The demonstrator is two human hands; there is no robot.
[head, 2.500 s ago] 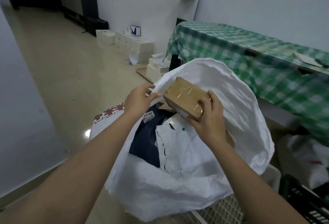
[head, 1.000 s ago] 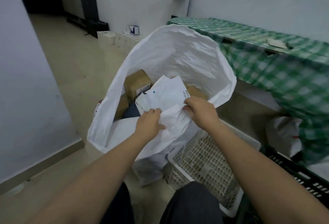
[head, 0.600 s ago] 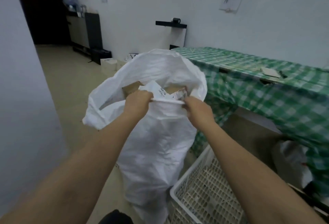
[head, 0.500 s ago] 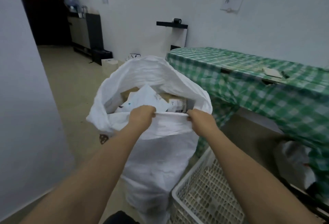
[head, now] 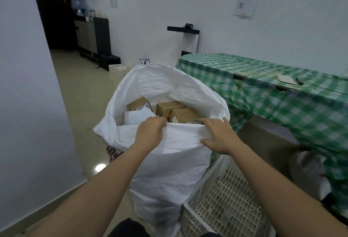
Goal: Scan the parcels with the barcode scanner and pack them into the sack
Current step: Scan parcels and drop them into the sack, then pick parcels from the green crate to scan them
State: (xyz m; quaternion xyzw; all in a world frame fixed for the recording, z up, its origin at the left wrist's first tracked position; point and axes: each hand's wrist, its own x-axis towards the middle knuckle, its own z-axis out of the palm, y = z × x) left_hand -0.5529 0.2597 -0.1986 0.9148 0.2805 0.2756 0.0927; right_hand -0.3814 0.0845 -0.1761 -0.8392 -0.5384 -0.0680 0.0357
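A tall white woven sack (head: 165, 170) stands upright on the floor in front of me, its mouth open. Inside it lie brown cardboard parcels (head: 170, 107) and a white mailer (head: 138, 117). My left hand (head: 149, 133) grips the near rim of the sack, fingers curled over the edge. My right hand (head: 219, 136) holds the same rim further right, fingers hooked over the fabric and thumb spread along the outside. No barcode scanner is in view.
A white plastic lattice crate (head: 224, 204) stands against the sack at the lower right. A table under a green checked cloth (head: 282, 93) runs along the right. A white wall (head: 28, 104) closes the left side. Small boxes (head: 116, 67) sit on the floor farther back.
A brown parcel went from my right hand into the sack. Both hands then took the near rim and pulled the sack upright; the parcels inside have settled lower and my hands are now spread wider.
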